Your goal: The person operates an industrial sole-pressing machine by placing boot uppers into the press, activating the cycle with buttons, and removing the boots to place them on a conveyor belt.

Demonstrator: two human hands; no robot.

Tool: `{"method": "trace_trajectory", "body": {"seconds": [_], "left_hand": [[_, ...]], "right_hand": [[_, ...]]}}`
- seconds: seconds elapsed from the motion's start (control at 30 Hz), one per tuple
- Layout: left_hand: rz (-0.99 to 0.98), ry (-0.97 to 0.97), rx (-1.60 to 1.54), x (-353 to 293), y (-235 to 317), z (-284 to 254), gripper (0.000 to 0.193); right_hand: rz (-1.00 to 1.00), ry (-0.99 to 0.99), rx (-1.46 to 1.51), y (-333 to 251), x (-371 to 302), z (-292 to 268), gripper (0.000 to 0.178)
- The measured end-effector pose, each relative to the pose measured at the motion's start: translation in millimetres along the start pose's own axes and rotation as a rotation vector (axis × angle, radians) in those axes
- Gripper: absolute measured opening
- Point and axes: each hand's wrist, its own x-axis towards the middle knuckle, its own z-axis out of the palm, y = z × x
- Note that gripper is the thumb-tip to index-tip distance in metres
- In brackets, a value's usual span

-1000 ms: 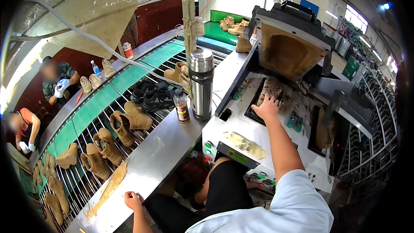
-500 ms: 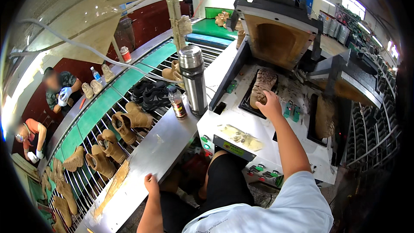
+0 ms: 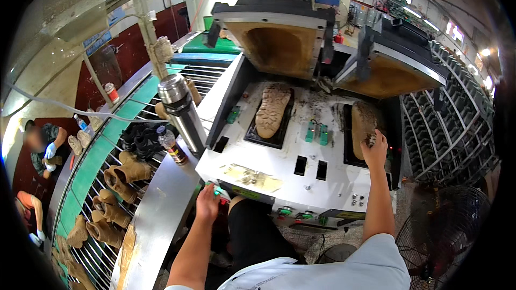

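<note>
My left hand [image 3: 207, 203] is at the front left corner of the white machine [image 3: 258, 164], its fingers stretched up beside a green-lit button [image 3: 217, 190]. My right hand [image 3: 374, 150] is at the right well, thumb and fingers bent around the near side edge of a tan shoe [image 3: 361, 121], which lies sole up. A patch of dark, textured tread shows between the fingertips. In the left well another tan shoe [image 3: 273, 110] lies sole up with nobody touching it. Above the wells stand the raised left lid [image 3: 279, 48] and right lid [image 3: 392, 72].
Left of the machine are a steel flask [image 3: 183, 110], a drink bottle [image 3: 172, 147] and a metal ledge [image 3: 161, 193]. Tan boots [image 3: 115, 207] line the roller conveyor [image 3: 129, 182]. A floor fan [image 3: 446, 231] and a rack [image 3: 451, 113] stand right. Two people work at far left.
My right hand has left the left shoe and moved right to the other one. My left hand has risen from beside the ledge to the machine's front corner. The view has turned right.
</note>
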Motion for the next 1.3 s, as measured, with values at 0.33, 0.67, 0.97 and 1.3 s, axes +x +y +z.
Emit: {"method": "trace_trajectory", "body": {"seconds": [0.33,0.67,0.97,1.3], "left_hand": [[-0.027,0.621,-0.064,-162,-52,-251,0.026],[-0.194,0.490,0.101,-153,-50,-233,0.022],[-0.162,0.358,0.349,-167,-48,-206,0.019],[0.105,-0.519,0.113,-233,11,-20,0.079]], "right_hand": [[0.282,-0.598,-0.176,1,56,-5,0.104],[0.055,0.014,0.070,-14,7,-40,0.099],[0.116,0.183,0.351,5,-148,-34,0.092],[-0.196,-1.103,1.477,-193,-285,-58,0.080]]}}
